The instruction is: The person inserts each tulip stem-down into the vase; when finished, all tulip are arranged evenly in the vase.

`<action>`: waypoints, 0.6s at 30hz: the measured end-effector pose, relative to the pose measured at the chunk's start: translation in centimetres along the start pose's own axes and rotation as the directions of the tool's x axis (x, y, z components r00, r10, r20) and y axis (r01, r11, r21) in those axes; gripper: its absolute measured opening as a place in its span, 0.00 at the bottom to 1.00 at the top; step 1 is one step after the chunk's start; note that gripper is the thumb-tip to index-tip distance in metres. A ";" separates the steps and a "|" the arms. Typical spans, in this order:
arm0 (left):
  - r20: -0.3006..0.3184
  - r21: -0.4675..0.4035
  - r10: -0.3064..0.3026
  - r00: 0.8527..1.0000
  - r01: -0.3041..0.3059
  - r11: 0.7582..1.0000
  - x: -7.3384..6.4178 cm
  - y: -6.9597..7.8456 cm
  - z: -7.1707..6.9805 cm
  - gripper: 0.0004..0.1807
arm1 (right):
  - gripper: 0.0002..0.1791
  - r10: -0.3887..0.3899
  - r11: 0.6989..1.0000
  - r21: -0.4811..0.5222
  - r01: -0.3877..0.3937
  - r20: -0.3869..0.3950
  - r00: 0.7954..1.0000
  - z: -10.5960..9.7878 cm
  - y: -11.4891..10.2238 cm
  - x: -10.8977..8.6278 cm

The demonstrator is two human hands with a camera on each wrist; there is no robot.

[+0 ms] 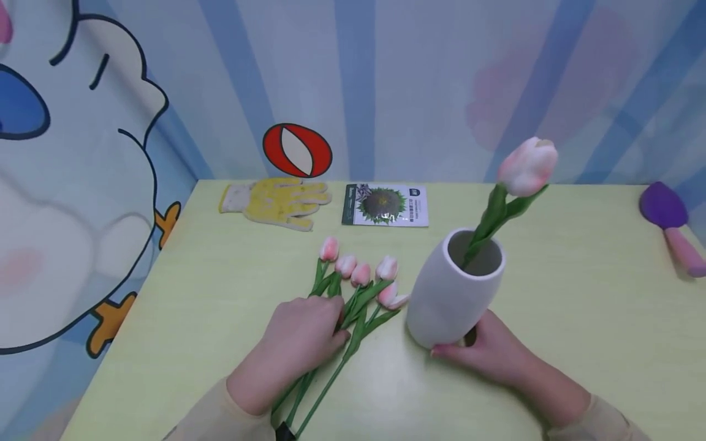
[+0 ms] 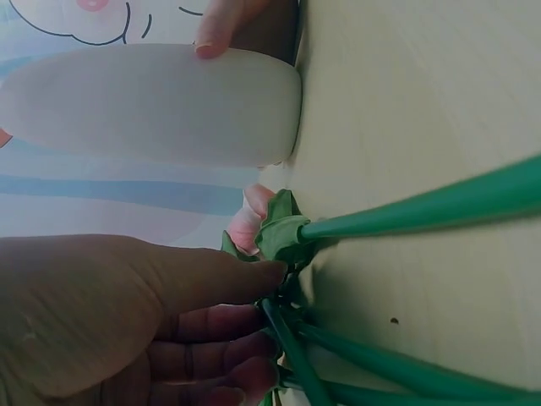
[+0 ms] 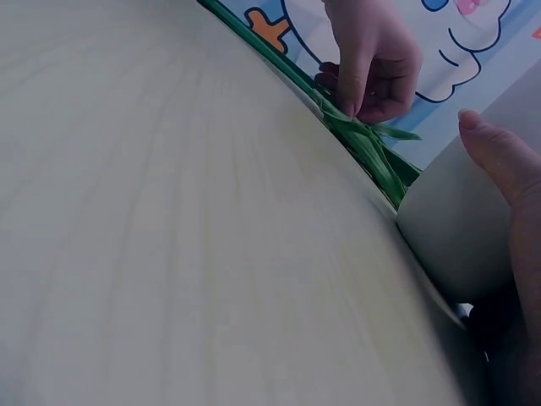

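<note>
A white vase [image 1: 452, 300] stands on the table, slightly tilted in the head view, with one pink-and-white tulip [image 1: 529, 168] in it. My right hand [image 1: 493, 355] grips the vase low down, its thumb along the near side; the other fingers are largely hidden behind it. To the left lie several artificial tulips [image 1: 361, 274] with green stems. My left hand [image 1: 306, 334] is over their leaves, and the left wrist view shows its thumb and curled fingers pinching among the leaves [image 2: 283, 233] and stems. Exactly how many stems it holds is hidden.
At the back of the table lie a yellow work glove [image 1: 284, 202] and a seed packet [image 1: 385, 205]. A purple trowel with a pink handle [image 1: 684, 251] lies at the far right. Behind the table rises a striped wall [image 1: 408, 92] with cartoon figures.
</note>
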State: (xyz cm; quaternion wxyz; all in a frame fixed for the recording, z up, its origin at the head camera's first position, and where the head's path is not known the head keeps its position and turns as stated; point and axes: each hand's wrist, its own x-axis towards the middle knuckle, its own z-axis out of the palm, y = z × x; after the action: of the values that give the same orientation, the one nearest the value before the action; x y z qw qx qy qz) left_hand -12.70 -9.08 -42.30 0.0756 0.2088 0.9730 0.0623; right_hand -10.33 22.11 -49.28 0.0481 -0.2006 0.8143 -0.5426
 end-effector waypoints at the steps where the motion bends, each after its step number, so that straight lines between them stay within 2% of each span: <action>1: 0.006 0.001 -0.003 1.000 0.003 1.000 0.1 0.0 0.0 0.17 | 0.42 -0.001 1.000 -0.004 0.001 0.003 1.000 0.0 0.0 0.0; 11: 0.041 0.007 -0.018 0.999 0.018 1.000 0.3 0.0 0.3 0.17 | 0.42 0.000 0.999 -0.042 0.000 -0.005 1.000 -0.1 0.0 0.1; 18: 0.066 -0.019 -0.017 0.998 0.019 1.000 -0.1 0.1 0.3 0.14 | 0.42 0.019 0.999 -0.030 -0.019 -0.006 1.000 0.0 0.3 -0.1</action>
State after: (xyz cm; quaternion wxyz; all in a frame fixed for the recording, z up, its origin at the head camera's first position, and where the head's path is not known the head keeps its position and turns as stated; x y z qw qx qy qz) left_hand -12.57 -9.02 -42.60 0.1101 0.2011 0.9712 0.0644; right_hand -10.32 22.27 -49.53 0.0481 -0.1919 0.8243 -0.5304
